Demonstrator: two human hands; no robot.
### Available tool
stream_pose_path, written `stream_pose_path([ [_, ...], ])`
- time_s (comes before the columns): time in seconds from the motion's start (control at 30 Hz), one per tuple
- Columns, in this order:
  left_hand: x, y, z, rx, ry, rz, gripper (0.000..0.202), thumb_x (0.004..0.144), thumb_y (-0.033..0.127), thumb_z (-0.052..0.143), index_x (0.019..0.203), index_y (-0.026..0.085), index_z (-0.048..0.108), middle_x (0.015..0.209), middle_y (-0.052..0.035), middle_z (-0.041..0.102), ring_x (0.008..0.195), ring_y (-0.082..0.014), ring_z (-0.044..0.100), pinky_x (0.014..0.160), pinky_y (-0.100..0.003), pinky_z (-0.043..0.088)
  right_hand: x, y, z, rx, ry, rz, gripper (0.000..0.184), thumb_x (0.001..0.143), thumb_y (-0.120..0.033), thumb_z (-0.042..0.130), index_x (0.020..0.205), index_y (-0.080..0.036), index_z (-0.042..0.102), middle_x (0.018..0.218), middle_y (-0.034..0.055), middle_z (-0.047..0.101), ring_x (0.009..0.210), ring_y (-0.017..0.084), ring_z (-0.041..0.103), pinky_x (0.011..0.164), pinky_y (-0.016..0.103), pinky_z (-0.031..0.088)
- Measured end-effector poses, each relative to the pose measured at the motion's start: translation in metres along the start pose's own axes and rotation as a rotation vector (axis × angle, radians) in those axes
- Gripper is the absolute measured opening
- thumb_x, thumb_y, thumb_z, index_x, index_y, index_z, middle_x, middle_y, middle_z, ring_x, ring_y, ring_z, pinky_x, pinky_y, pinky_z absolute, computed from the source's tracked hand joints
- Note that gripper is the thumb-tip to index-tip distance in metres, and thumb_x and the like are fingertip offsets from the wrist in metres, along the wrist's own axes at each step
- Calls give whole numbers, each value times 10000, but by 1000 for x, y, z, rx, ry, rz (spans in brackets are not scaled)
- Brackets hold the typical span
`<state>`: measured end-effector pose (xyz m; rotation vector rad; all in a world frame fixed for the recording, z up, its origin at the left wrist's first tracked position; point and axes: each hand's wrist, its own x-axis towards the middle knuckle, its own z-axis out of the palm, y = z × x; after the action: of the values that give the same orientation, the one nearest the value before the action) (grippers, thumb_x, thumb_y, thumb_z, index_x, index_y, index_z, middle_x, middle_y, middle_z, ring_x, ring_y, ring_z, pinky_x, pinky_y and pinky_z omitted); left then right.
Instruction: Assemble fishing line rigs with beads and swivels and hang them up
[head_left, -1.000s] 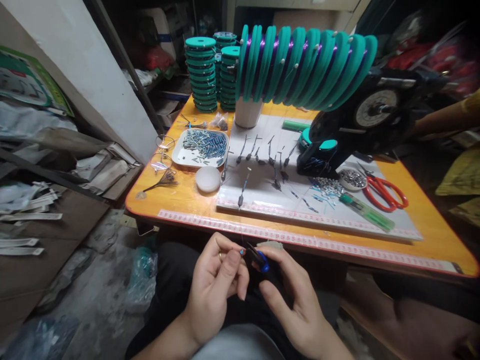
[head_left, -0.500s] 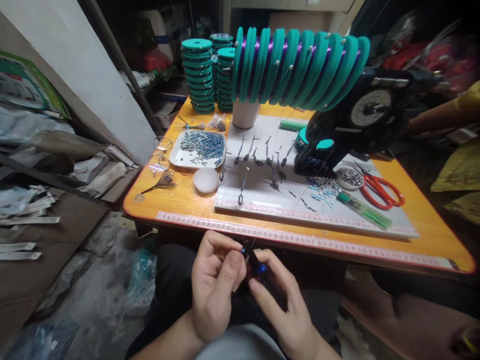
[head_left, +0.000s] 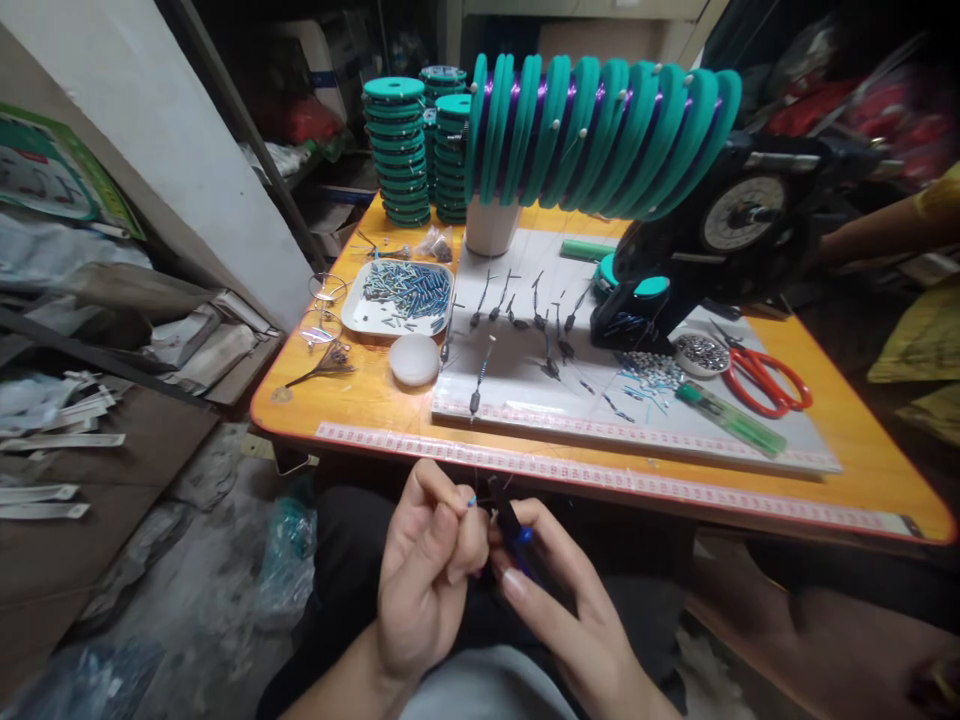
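In front of the table's edge, my left hand (head_left: pixel 424 580) is closed in a pinch, with the tip of a small blue piece (head_left: pixel 472 502) showing between thumb and forefinger. Its fingers hide most of that piece. My right hand (head_left: pixel 566 605) is wrapped around small pliers (head_left: pixel 508 512) with dark jaws and blue on the handles. The jaws point up and away, close beside the left fingertips. Just beyond the hands, a weighted fishing rig (head_left: pixel 480 380) lies on the white board (head_left: pixel 517 405), with several similar rigs behind it.
A wooden table (head_left: pixel 289 400) carries a tray (head_left: pixel 352 318) of small blue-green pieces, a white bowl (head_left: pixel 414 360), red-handled scissors (head_left: pixel 765 385) and a green-capped cutter (head_left: pixel 731 420). Teal spools (head_left: pixel 559 130) hang on a rod above the board. Another person's arm (head_left: pixel 874 230) shows at right.
My left hand has shifted slightly left, away from the plier jaws, with the blue tip still in its pinch. The pliers have stayed nearly in place in my right hand.
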<state>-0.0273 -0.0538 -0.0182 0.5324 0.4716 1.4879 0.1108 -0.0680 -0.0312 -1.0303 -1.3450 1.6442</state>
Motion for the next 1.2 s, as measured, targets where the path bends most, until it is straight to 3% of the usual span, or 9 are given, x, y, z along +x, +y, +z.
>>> stream_pose_path([
  [0.1, 4, 6, -5, 49, -42, -26, 175, 963, 347, 588, 859, 225, 517, 593, 59, 337, 513, -80, 252, 535, -170, 310, 0, 2, -7, -322, 52, -124, 367, 963, -287, 553, 1323, -276, 480, 1254, 94, 604, 1092, 226, 616, 927, 341, 530],
  [0.27, 6, 8, -7, -3, -69, -82, 155, 979, 337, 569, 880, 225, 527, 581, 67, 325, 489, -67, 217, 521, -158, 300, 9, 1, -7, -504, 44, -290, 401, 928, -155, 517, 1300, -293, 455, 1126, 46, 615, 984, 176, 626, 911, 297, 518],
  [0.47, 5, 3, -2, -120, -27, -109, 140, 995, 313, 552, 895, 217, 573, 523, 85, 244, 460, -68, 164, 483, -183, 236, 12, 9, 5, -404, 139, -347, 391, 921, -128, 518, 1270, -305, 492, 1069, 21, 629, 932, 148, 633, 831, 231, 525],
  [0.77, 0, 2, 12, -165, 149, -66, 150, 934, 309, 656, 836, 202, 617, 546, 82, 144, 475, -67, 131, 461, -216, 178, 13, 18, 32, 183, 226, -202, 228, 958, -315, 571, 1178, -254, 553, 989, 29, 633, 881, 152, 619, 811, 241, 530],
  [0.9, 0, 5, 13, -86, 165, -45, 184, 938, 344, 640, 817, 211, 601, 548, 78, 124, 482, -78, 132, 458, -224, 199, 9, 19, 32, 68, 209, -211, 213, 960, -321, 548, 1152, -229, 542, 935, 36, 608, 844, 168, 599, 771, 277, 524],
  [0.97, 0, 8, 10, 10, 134, -26, 186, 942, 350, 623, 816, 219, 588, 547, 72, 125, 484, -88, 153, 456, -221, 231, 6, 16, 18, -134, 223, -269, 294, 939, -297, 576, 1222, -240, 521, 1015, 55, 616, 901, 183, 610, 808, 302, 528],
  [1.03, 1, 11, 5, 115, 127, -2, 163, 950, 338, 600, 835, 226, 579, 535, 70, 137, 485, -95, 184, 464, -210, 283, 1, 9, -11, -360, 354, -393, 470, 907, -292, 614, 1350, -254, 458, 1184, 94, 593, 1040, 221, 609, 901, 359, 521],
  [1.13, 1, 14, -4, 229, 157, -1, 165, 958, 307, 567, 817, 223, 549, 524, 66, 178, 486, -102, 236, 476, -199, 343, -8, -7, -83, -798, 818, -641, 497, 900, -248, 604, 1381, -235, 478, 1280, 126, 568, 1204, 272, 550, 1039, 466, 443],
  [1.2, 0, 13, -8, 264, 172, -10, 168, 962, 296, 553, 813, 219, 541, 512, 68, 199, 477, -99, 239, 471, -193, 347, -14, -18, -140, -1098, 1073, -554, 406, 895, -293, 619, 1286, -185, 592, 1200, 145, 625, 1138, 299, 594, 993, 490, 468],
])
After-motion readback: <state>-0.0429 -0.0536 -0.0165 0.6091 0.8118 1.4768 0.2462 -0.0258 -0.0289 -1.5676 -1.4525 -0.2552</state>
